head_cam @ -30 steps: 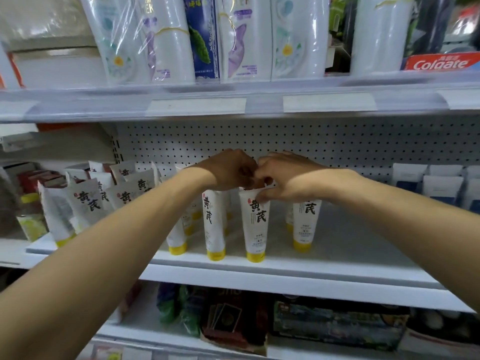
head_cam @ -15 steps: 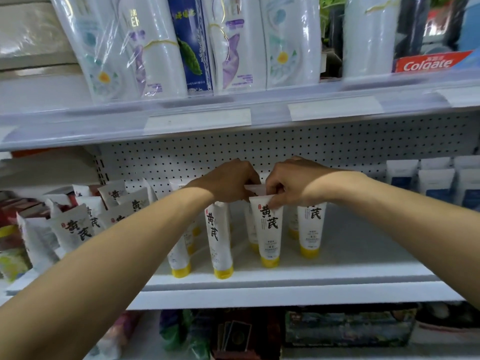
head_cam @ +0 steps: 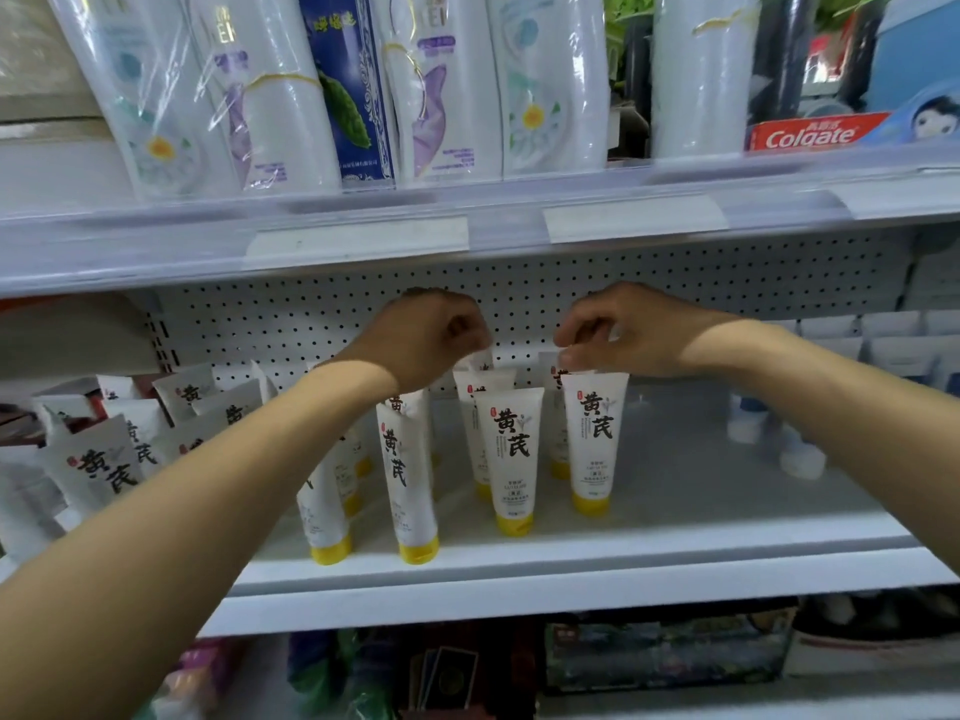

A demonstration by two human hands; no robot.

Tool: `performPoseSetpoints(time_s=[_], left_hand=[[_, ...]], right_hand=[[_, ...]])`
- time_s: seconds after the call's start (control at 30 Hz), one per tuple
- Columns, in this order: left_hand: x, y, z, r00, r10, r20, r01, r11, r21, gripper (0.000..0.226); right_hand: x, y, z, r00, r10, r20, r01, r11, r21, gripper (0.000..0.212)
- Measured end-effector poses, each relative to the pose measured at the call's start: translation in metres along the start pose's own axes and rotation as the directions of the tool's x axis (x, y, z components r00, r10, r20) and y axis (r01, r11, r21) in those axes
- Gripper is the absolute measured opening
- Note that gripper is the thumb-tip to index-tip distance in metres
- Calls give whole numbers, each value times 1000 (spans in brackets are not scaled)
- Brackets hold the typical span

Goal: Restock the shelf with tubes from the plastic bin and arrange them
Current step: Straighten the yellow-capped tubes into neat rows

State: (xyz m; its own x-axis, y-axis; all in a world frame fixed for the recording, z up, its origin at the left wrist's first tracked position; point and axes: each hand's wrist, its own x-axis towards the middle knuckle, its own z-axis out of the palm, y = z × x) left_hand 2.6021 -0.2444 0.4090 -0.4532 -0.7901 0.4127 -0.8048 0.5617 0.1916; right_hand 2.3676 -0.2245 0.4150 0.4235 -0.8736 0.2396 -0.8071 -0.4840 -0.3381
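On the shelf [head_cam: 675, 511], far left: leaning tubes [head_cam: 104, 465] slumped in a heap.
Left hand [head_cam: 431, 335]: fingers curled, pinching the crimped top of a rear tube [head_cam: 483, 381].
Middle tube [head_cam: 511, 459]: stood cap-down, untouched.
Right hand [head_cam: 628, 330]: apart from the left, fingers curled, pinching the top of the right tube [head_cam: 595, 439].

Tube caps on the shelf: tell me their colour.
Yellow. The head view shows it best, on the caps at the bottom of the upright white tubes.
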Motion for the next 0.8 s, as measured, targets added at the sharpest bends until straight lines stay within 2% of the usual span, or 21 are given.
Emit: performPoseSetpoints(time_s=[0.03, 0.1, 0.17, 0.23, 0.47, 0.63, 0.8], left_hand=[[-4, 5, -2, 1000, -15, 0, 15, 999, -35, 24], [-11, 15, -2, 992, -27, 122, 33, 998, -52, 28], [-14, 20, 5, 965, -29, 261, 33, 999, -11, 27], [-12, 23, 13, 946, -26, 323, 13, 999, 45, 26], [-1, 30, 26, 950, 0, 312, -16, 999, 49, 18], [-1, 29, 27, 946, -2, 324, 14, 999, -35, 18], [1, 27, 29, 945, 6, 327, 13, 998, -57, 17]], right_hand=[[-3, 4, -1, 1000, 17, 17, -17, 1000, -5, 30], [-7, 9, 2, 992, 77, 97, -75, 997, -21, 31], [-6, 13, 8, 977, 114, 182, -103, 992, -69, 26], [-3, 17, 15, 967, 125, 220, -100, 988, -121, 17], [-4, 22, 21, 971, 98, 216, -79, 992, -94, 2], [-7, 21, 21, 972, 80, 222, -70, 996, -50, 15], [-9, 21, 23, 973, 83, 214, -79, 997, -28, 6]])
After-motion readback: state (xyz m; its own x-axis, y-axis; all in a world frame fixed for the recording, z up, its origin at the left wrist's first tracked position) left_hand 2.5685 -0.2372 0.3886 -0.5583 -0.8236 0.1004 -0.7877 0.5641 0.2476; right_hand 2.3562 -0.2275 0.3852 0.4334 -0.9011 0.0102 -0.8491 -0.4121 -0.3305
